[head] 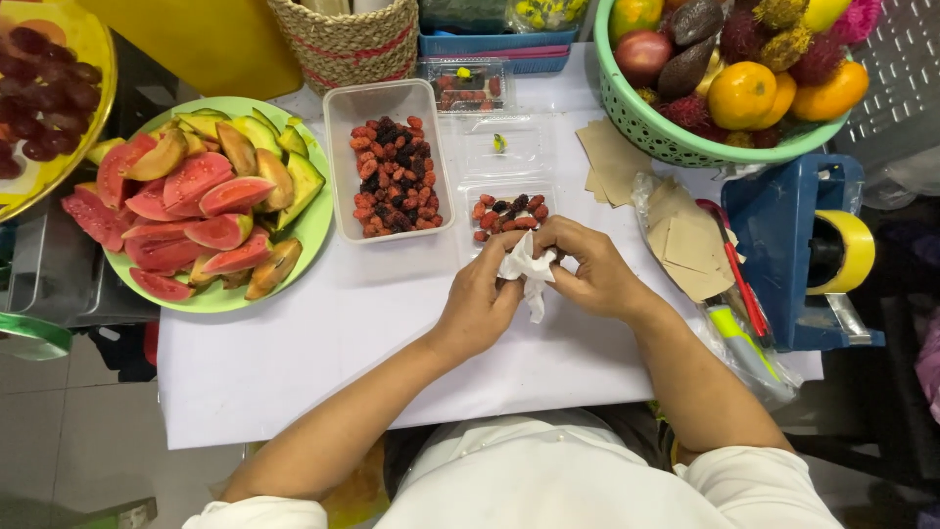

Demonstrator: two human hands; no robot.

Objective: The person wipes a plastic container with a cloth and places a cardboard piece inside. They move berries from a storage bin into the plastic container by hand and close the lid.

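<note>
tissue (pixel 530 269): crumpled white, pinched between both hands, just in front of the small berry punnet (pixel 509 210)
left hand (pixel 482 297): fingers clenched on tissue
right hand (pixel 587 266): fingers clenched on tissue
risk: punnet, touching the knuckles, likely nudged; berries spilled
beyond punnet: larger open berry tray (pixel 388 160), possibly stained by drips

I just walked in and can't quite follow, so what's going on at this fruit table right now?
A person seated at a white table holds a crumpled white tissue between the left hand and right hand. Just beyond the hands sits a small clear container of red and dark berries, beside a larger tub of the same berries. A green plate of sliced guava lies to the left.
</note>
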